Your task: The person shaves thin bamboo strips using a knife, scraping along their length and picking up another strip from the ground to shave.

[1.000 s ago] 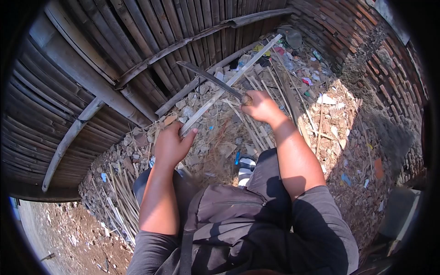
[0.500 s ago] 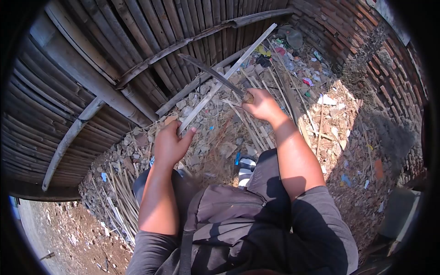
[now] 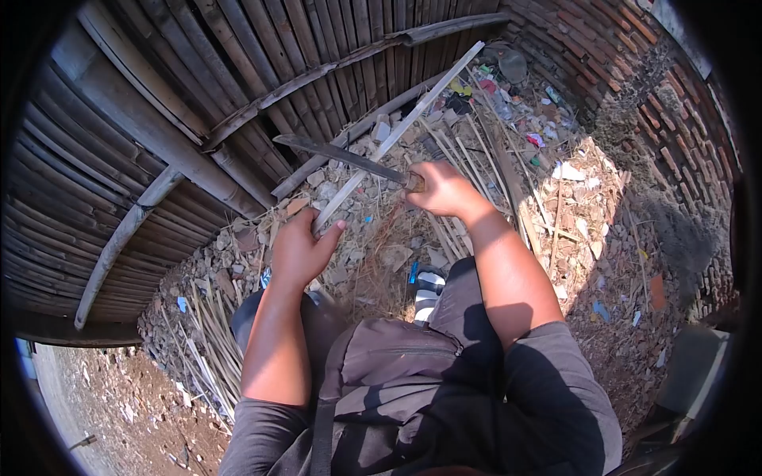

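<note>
My left hand [image 3: 303,250] grips the near end of a long pale bamboo strip [image 3: 413,119], which slants up and away to the right. In my right hand [image 3: 439,189] is the wooden handle of a machete [image 3: 333,153]. Its dark blade points left and crosses the strip partway along; whether the edge touches it I cannot tell. Both hands are closed, above the rubble between my knees.
A bamboo wall [image 3: 238,71] rises at the left and a brick wall [image 3: 683,143] at the right. Split bamboo strips [image 3: 208,341] lie beside my left leg, others [image 3: 476,159] ahead. Litter and broken stone [image 3: 571,170] cover the ground. A black bag [image 3: 389,357] rests at my front.
The machete has slid down along the strip toward my left hand, and its blade has turned flatter. My right hand has shifted slightly left and down; the left has barely moved.
</note>
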Available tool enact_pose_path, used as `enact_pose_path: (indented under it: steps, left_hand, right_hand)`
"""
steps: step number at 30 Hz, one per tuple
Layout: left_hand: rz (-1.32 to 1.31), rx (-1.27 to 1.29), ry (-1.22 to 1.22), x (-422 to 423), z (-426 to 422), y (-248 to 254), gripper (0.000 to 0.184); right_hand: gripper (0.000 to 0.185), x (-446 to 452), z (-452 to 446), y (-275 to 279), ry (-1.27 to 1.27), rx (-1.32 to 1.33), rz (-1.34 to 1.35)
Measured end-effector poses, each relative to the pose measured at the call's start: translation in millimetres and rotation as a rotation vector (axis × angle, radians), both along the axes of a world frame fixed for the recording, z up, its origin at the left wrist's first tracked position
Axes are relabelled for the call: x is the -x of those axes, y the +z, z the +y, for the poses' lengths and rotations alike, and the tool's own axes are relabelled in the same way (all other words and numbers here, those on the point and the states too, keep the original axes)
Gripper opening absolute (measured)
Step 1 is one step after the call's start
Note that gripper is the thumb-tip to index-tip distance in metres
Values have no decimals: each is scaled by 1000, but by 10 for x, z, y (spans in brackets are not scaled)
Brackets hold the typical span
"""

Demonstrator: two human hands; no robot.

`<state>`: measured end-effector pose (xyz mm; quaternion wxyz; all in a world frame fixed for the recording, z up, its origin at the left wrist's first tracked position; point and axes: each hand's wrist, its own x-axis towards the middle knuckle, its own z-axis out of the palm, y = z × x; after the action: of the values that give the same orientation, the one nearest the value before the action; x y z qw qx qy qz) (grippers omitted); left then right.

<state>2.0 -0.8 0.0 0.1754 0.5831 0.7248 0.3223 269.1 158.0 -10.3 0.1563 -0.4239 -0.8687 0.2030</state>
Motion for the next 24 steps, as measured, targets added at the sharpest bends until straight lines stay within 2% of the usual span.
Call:
enact_pose_path:
  steps: [3, 4, 7, 8, 11, 12, 15, 16, 18, 19, 20, 23, 24]
  left_hand:
    - [-9, 18, 6, 6, 20, 0, 51]
    - [-6, 21, 6, -8, 19, 11, 52]
    - [-4, 23, -7, -33, 39, -5, 52]
    - [-2, 25, -12, -34, 38, -16, 52]
    - [-16, 21, -6, -43, 30, -32, 51]
    - [-31, 29, -1, -44, 26, -30, 52]
    - [-48, 47, 3, -27, 5, -26, 52]
    - [-37, 49, -3, -21, 6, -26, 52]
    - [-18, 48, -8, -10, 13, -28, 53]
    - [-10, 45, -7, 0, 19, -30, 53]
    - [0, 45, -7, 2, 25, -32, 54]
    - [5, 68, -7, -25, 34, -12, 54]
    - [2, 69, -10, -34, 38, -6, 54]
  right_hand:
    - [57, -170, 172, -108, -164, 94, 104]
    - [45, -191, 166, -157, -126, -60, 217]
    - [42, -152, 74, -170, -135, 8, 172]
    - [39, -127, 81, -276, -51, -193, 155]
    - [38, 95, -194, 63, -9, -11, 8]
    - [38, 129, -229, 46, 13, -79, -36]
    - [39, 122, -172, 73, 43, 7, -58]
    - [41, 103, -146, 186, 23, 164, -19]
    - [53, -90, 92, -214, -15, -31, 29]
    - [59, -105, 131, -208, -33, -132, 51]
    - [62, -168, 189, -182, -153, 160, 23]
    - [49, -197, 116, -83, -115, 40, 95]
    - [48, -137, 68, -158, -78, -119, 173]
